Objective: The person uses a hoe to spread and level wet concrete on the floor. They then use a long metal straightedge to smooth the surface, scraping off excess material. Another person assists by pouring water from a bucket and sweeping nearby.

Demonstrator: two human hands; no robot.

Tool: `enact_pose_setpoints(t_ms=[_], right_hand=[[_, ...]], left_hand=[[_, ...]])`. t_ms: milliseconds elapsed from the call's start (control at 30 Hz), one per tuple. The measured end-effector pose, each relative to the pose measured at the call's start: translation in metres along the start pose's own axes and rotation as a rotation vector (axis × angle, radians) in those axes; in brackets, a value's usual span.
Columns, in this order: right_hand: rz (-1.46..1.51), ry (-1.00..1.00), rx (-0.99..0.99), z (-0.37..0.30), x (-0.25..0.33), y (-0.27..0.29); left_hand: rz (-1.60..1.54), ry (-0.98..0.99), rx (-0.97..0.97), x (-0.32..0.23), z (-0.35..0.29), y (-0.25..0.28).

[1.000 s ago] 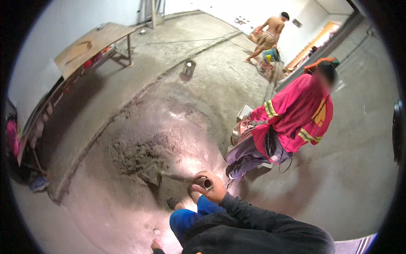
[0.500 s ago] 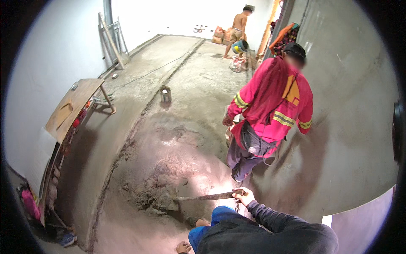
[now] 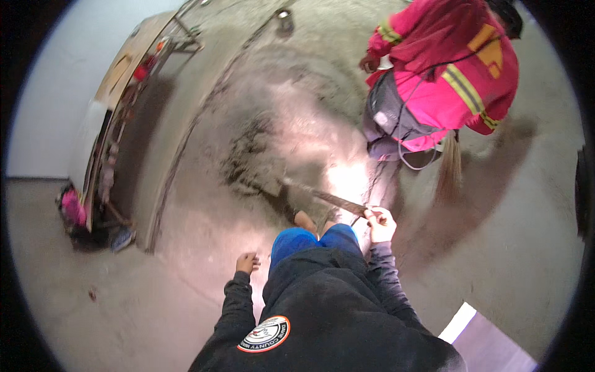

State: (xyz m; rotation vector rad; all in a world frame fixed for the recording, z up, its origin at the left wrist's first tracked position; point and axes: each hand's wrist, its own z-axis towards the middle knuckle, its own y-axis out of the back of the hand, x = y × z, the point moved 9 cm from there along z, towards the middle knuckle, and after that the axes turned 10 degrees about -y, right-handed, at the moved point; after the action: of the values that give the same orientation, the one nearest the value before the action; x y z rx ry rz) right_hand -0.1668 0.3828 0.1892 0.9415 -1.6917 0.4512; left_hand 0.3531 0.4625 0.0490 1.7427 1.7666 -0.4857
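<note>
Your black-sleeved left arm (image 3: 236, 305) hung beside you, bare left hand (image 3: 248, 263) loosely curled; your black-sleeved right arm (image 3: 389, 279) reached forward, bare right hand (image 3: 382, 225) gripping.

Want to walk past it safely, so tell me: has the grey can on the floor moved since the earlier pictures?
No, as far as I can tell: the grey can still stands just picture-right of the dark floor groove; the camera moved.

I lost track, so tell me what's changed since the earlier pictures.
The view tipped down: the far co-worker left it, and the left hand, near its lower edge before, appears higher. Nothing was visibly grasped or released; the right hand still holds the long-handled tool at the grey heap.
</note>
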Motion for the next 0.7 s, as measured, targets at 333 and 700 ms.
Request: enact_pose_setpoints(t_ms=[333,700], right_hand=[[-0.052,0.148,0.187,-0.018,0.063,0.036],[-0.535,-0.022,0.356,-0.108,0.089,-0.010]], left_hand=[[0.061,0.132,-0.025,0.019,-0.078,0.023],[0.574,-0.227,-0.067,0.009,-0.032,0.062]])
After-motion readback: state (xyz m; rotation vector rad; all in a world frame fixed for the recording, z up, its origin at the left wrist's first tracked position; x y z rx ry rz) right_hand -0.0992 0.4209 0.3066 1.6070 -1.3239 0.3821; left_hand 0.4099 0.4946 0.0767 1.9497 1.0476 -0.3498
